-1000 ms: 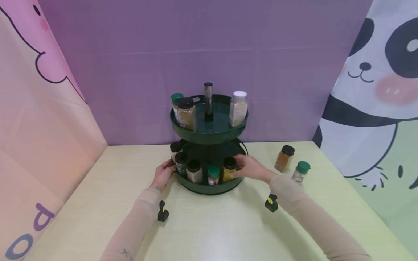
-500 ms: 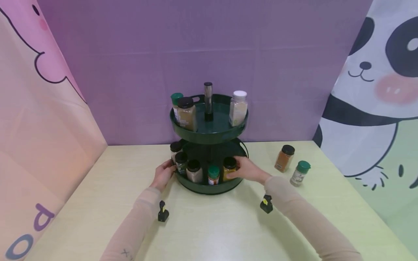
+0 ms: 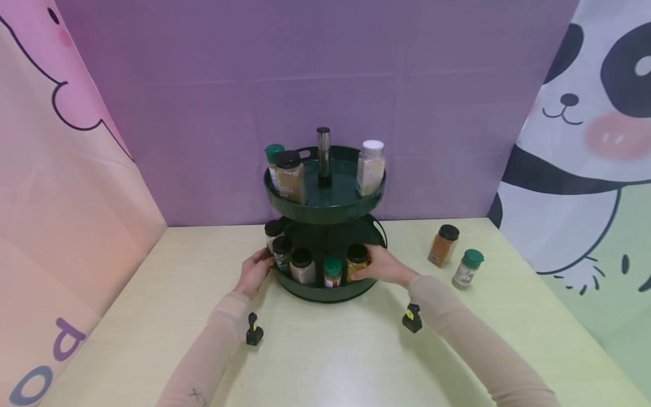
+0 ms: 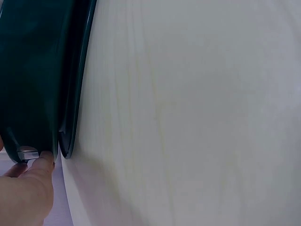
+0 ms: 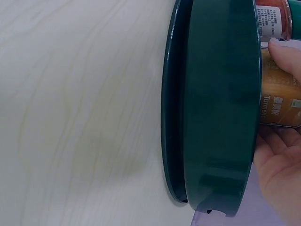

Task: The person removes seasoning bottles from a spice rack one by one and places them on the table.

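My right hand (image 3: 385, 265) holds a yellow turmeric jar (image 5: 278, 92) with a black lid, thumb on one side and fingers on the other. The jar stands upright within the lower tray (image 3: 325, 294) of a dark green two-tier spice rack, at its right front. A small green-lidded jar (image 3: 333, 273) is just left of it. At the tray's left side, my left hand (image 3: 252, 273) grips the rim by its handle cutout, as the left wrist view shows. Near that hand stand several black-lidded jars, among them a pale one (image 3: 303, 268).
The upper tray (image 3: 325, 213) carries a white-lidded jar (image 3: 371, 169), a black-lidded tan jar (image 3: 291, 180) and a green-lidded jar (image 3: 273, 161) around a metal post (image 3: 324, 155). On the table at right stand a black-lidded orange-brown jar (image 3: 442, 249) and a green-lidded jar (image 3: 466, 272).
My right hand and forearm have shifted slightly left, and the thumb has come further around the turmeric jar's front. The left hand keeps its place on the tray.
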Motion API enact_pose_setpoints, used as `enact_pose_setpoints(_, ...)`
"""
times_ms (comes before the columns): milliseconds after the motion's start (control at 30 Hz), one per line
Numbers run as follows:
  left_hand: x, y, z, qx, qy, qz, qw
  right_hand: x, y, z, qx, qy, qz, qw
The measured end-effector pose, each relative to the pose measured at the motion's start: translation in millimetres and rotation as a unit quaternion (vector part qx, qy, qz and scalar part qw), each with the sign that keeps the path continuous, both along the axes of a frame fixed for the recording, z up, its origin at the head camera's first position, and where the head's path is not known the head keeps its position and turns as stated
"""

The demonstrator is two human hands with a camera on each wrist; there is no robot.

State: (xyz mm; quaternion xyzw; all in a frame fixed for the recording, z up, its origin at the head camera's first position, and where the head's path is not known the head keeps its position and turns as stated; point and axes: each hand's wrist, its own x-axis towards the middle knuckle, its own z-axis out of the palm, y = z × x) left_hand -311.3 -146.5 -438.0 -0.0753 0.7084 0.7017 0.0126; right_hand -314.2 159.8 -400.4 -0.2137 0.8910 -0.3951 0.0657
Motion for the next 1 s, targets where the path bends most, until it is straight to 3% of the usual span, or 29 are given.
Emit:
enact_pose_setpoints(633, 0.8, 0, 1.4, 0.000, -0.006, -0.002, 1.0000, 1.0, -1, 2.6, 0.006, 0.014, 0.000, 1.000)
enact_pose_setpoints(867, -0.9, -4, -8.0, -0.003, 0.027, 0.001, 0.9996, 1.3, -2, 2.4, 0.005, 0.010, -0.012, 1.000)
enact_pose_setpoints(1000, -0.9, -3, -7.9, -0.004, 0.026, 0.002, 0.9996, 1.5, -2, 2.3, 0.009, 0.012, -0.018, 1.000)
